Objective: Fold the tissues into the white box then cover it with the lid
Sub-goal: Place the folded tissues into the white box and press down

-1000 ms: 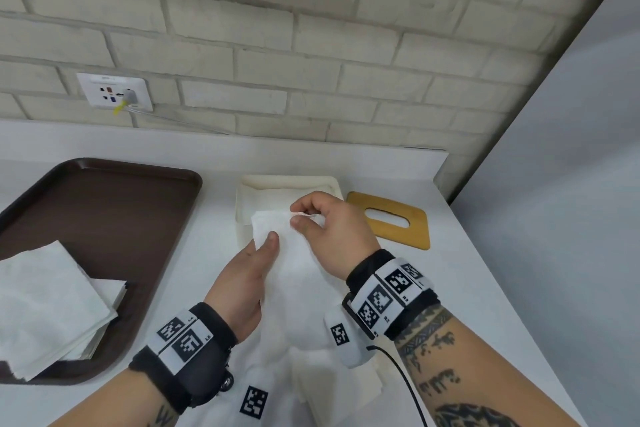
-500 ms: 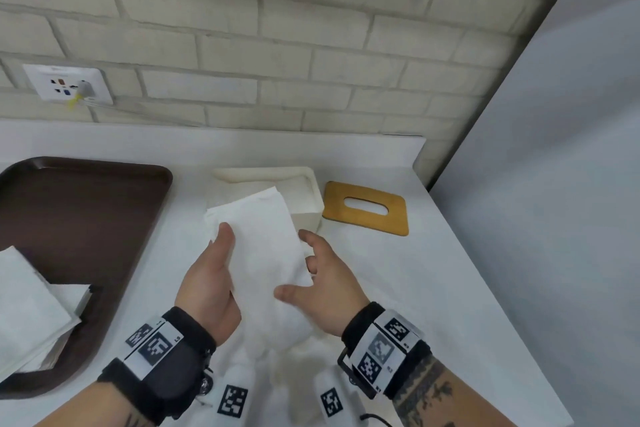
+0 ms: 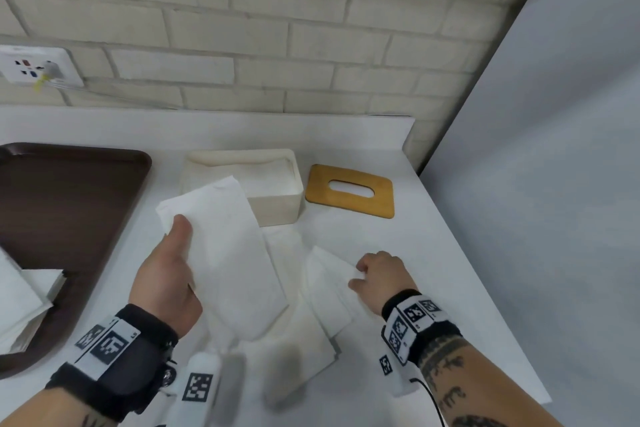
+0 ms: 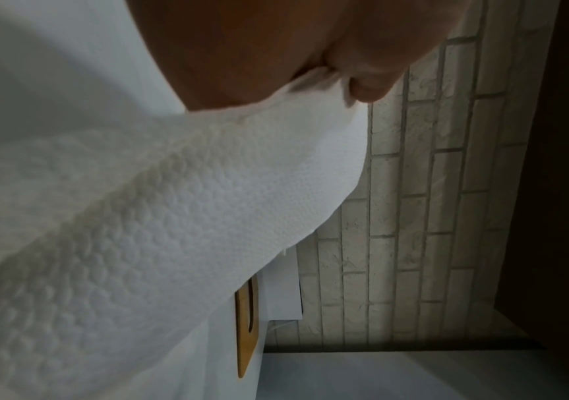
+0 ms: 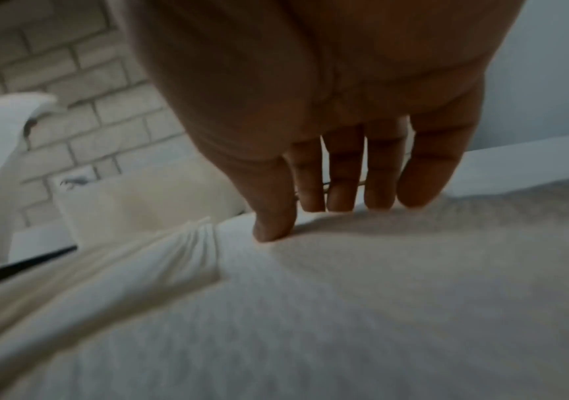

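Note:
My left hand (image 3: 180,232) holds a folded white tissue (image 3: 228,260) above the table, thumb on top and fingers hidden beneath; the left wrist view shows its textured sheet (image 4: 180,211) pinched at the edge. Its far end hangs over the near left corner of the open white box (image 3: 277,208). My right hand (image 3: 356,276) pinches the edge of a second tissue (image 3: 325,291) lying on the table, thumb (image 5: 272,224) on top, fingers (image 5: 344,178) behind the edge. The wooden lid (image 3: 349,208) with its oval slot lies flat to the right of the box.
A brown tray (image 3: 69,204) at the left carries a stack of unfolded tissues (image 3: 17,308). More tissue (image 3: 298,357) lies on the white table (image 3: 433,270) near me. A brick wall with a socket (image 3: 38,66) stands behind; a grey wall bounds the right.
My right hand let go of the folded tissue, moved right and toward me, and took the edge of a second tissue. The left hand keeps the folded tissue near the box.

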Tool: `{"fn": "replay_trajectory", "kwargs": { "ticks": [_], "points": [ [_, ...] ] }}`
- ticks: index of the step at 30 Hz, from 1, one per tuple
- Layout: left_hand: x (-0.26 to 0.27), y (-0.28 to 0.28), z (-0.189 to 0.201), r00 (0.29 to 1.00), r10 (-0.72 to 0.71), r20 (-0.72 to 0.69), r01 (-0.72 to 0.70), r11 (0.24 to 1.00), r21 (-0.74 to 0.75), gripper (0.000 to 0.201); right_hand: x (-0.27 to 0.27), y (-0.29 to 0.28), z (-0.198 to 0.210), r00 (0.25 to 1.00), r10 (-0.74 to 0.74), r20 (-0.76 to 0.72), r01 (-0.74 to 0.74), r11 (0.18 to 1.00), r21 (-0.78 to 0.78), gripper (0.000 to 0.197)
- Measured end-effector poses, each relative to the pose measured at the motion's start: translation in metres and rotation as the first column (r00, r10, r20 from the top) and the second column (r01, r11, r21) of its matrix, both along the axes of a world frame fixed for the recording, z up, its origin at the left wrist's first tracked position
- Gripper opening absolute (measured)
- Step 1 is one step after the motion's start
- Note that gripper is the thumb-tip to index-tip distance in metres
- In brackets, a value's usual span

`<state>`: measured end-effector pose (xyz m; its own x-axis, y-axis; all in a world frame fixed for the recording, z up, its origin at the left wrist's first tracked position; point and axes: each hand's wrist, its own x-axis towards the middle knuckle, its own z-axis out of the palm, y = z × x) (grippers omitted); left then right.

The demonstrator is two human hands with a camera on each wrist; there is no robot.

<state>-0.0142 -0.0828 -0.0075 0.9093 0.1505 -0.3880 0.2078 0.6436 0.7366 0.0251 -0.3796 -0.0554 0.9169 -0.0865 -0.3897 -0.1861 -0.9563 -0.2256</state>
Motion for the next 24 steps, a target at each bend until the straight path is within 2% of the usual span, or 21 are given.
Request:
{"fn": "replay_trajectory", "kwargs": {
  "ticks": [4, 8, 13, 15, 18, 21, 24],
  "points": [
    [-0.009, -0.003, 0.004, 1.0, 0.025, 0.007, -0.025, 0.999, 0.03, 0.042, 0.006, 0.003, -0.002, 1.0, -0.012, 0.011, 0.012, 1.0, 0.001, 0.03],
    [-0.015, 0.003, 0.006, 0.998, 0.062, 0.005, -0.062, 0.997, 0.043, 0.038, 0.004, 0.0, 0.003, 0.992, -0.011, 0.126, 0.01, 1.0, 0.01, 0.008],
    [-0.02, 0.009, 0.007, 0.997, 0.081, -0.011, -0.08, 0.995, 0.056, 0.037, -0.001, 0.002, 0.017, 0.991, 0.01, 0.132, -0.011, 1.0, 0.005, 0.007],
    [-0.019, 0.009, 0.009, 0.997, 0.07, -0.013, -0.069, 0.996, 0.051, 0.037, -0.001, 0.003, 0.031, 0.98, -0.015, 0.197, 0.007, 0.999, 0.04, 0.009],
    [-0.017, 0.009, 0.01, 0.999, 0.046, -0.026, -0.045, 0.998, 0.052, 0.04, 0.004, 0.005, 0.062, 0.938, -0.104, 0.33, 0.038, 0.979, 0.201, 0.01],
    [-0.015, 0.008, 0.009, 0.999, 0.003, -0.034, -0.001, 0.998, 0.068, 0.042, 0.007, 0.015, 0.093, 0.907, -0.137, 0.397, -0.027, 0.924, 0.382, 0.01],
    [-0.012, 0.007, 0.011, 0.998, -0.036, -0.047, 0.04, 0.996, 0.076, 0.04, 0.0, 0.036, 0.123, 0.877, -0.199, 0.438, -0.127, 0.782, 0.611, 0.023]
  ]
}}
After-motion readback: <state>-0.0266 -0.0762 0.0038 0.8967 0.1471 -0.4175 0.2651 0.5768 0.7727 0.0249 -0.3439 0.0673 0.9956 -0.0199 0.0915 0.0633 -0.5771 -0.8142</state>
